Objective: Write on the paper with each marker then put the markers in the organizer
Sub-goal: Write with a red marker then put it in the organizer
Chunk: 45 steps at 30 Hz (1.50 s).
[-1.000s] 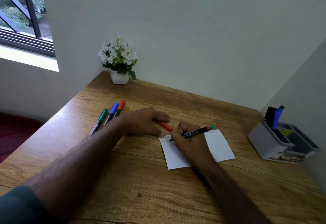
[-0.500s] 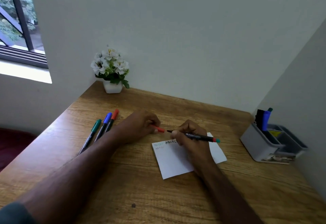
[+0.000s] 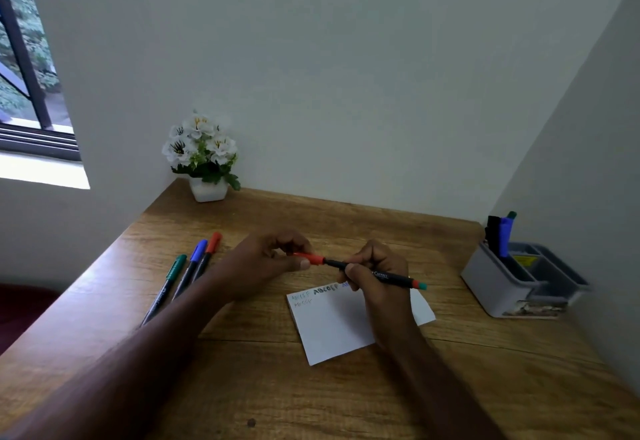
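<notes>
Black marker (image 3: 375, 274) held level above the top edge of the paper (image 3: 332, 325), right hand (image 3: 375, 278) curled round its barrel, fingers clamped on it. Left hand (image 3: 266, 263) pinches the red cap (image 3: 311, 258) between thumb and fingertips, cap meeting the marker's front end; can't tell if fully seated. Both forearms reach in from bottom edge, wrists low over the desk (image 3: 242, 387). Half a second ago cap and tip were just apart and the marker sat lower over the paper; now they join, both hands a bit raised. Paper is white, rectangular, flat on desk, lettering along its top in a few colours. Marker is slim, dark, with red band and green end. Three more markers (image 3: 187, 277) lie side by side to the left, green, blue, red caps. Grey plastic organizer (image 3: 498, 283) at far right, holding upright markers. White flower pot (image 3: 207, 190) in back corner. Desk is wood-grain, matte.
</notes>
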Tool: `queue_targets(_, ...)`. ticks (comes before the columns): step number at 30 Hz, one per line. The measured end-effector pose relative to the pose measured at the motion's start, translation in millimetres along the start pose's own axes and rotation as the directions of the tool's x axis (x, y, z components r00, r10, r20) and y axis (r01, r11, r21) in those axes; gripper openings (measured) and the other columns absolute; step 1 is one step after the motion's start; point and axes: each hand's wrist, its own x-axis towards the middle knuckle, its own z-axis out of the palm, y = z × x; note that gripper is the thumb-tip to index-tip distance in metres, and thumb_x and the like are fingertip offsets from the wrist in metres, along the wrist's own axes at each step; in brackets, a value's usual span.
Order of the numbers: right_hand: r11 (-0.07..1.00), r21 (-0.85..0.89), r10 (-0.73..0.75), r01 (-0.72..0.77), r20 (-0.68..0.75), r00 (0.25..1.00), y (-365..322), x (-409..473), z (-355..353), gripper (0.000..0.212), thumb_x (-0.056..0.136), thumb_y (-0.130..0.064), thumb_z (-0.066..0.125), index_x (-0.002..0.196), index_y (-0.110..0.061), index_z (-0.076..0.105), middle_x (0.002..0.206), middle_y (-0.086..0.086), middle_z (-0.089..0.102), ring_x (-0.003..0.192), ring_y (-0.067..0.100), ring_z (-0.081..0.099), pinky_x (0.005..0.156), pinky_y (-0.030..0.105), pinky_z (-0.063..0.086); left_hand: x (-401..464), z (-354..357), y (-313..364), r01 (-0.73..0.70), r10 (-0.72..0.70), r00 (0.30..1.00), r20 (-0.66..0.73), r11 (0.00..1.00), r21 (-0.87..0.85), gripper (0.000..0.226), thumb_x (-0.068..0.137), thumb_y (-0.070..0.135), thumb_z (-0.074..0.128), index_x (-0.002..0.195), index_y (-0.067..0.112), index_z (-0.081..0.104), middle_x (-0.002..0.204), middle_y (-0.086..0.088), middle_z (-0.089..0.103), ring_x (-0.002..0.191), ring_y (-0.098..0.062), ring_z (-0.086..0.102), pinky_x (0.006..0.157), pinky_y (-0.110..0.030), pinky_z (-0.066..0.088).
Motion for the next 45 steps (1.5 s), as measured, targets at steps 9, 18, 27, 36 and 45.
queue_targets(9,1.0,-0.012,-0.011,0.013,0.165,0.986,1,-2,0,0.008,0.086,-0.008,0.073,0.079,-0.004,0.07,0.07,0.007,0.069,0.065,0.008,0.064,0.065,0.015,0.05,-3,3,6,-0.015,0.027,0.996,0.09,0.991,-0.131,0.012,0.086,0.012,0.069,0.094,0.02,0.073,0.093,0.0,0.068,0.085,-0.017,0.062,0.073,-0.029,0.052)
queue_targets(18,0.996,0.089,-0.009,-0.01,0.212,0.977,0,-5,-3,0.011,0.087,-0.017,0.072,0.084,-0.007,0.069,0.07,0.006,0.069,0.066,0.01,0.064,0.064,0.018,0.048,-6,6,12,-0.022,0.046,0.996,0.074,0.956,-0.291,0.008,0.083,0.0,0.069,0.088,0.005,0.071,0.083,-0.007,0.068,0.071,-0.016,0.058,0.063,-0.024,0.05)
queue_targets(27,0.986,0.145,0.061,-0.081,0.141,0.988,-7,-2,-4,0.011,0.092,-0.017,0.067,0.1,-0.016,0.074,0.085,-0.009,0.075,0.082,0.002,0.067,0.074,0.023,0.05,-3,29,24,-0.005,-0.013,0.999,-0.038,0.898,-0.439,0.021,0.077,0.015,0.077,0.095,0.004,0.074,0.086,-0.021,0.071,0.076,-0.027,0.065,0.072,-0.036,0.052)
queue_targets(36,0.996,-0.069,-0.065,0.055,-0.145,0.987,-11,10,-81,0.026,0.103,-0.021,0.05,0.126,-0.03,0.06,0.087,-0.008,0.061,0.079,0.004,0.057,0.07,0.02,0.047,27,64,58,0.026,-0.027,1.0,-0.001,0.993,-0.112,0.015,0.093,0.026,0.062,0.091,0.018,0.074,0.084,0.0,0.075,0.076,-0.013,0.071,0.066,-0.021,0.049)
queue_targets(45,0.861,-0.5,-0.173,-0.087,-0.451,0.876,-34,6,-260,0.011,0.087,-0.021,0.069,0.077,-0.02,0.073,0.069,-0.011,0.069,0.064,-0.002,0.063,0.056,0.011,0.044,97,150,133,-0.155,0.153,0.977,0.151,0.988,0.006,0.016,0.092,0.022,0.065,0.084,0.01,0.072,0.078,-0.003,0.075,0.071,-0.015,0.072,0.057,-0.014,0.046)
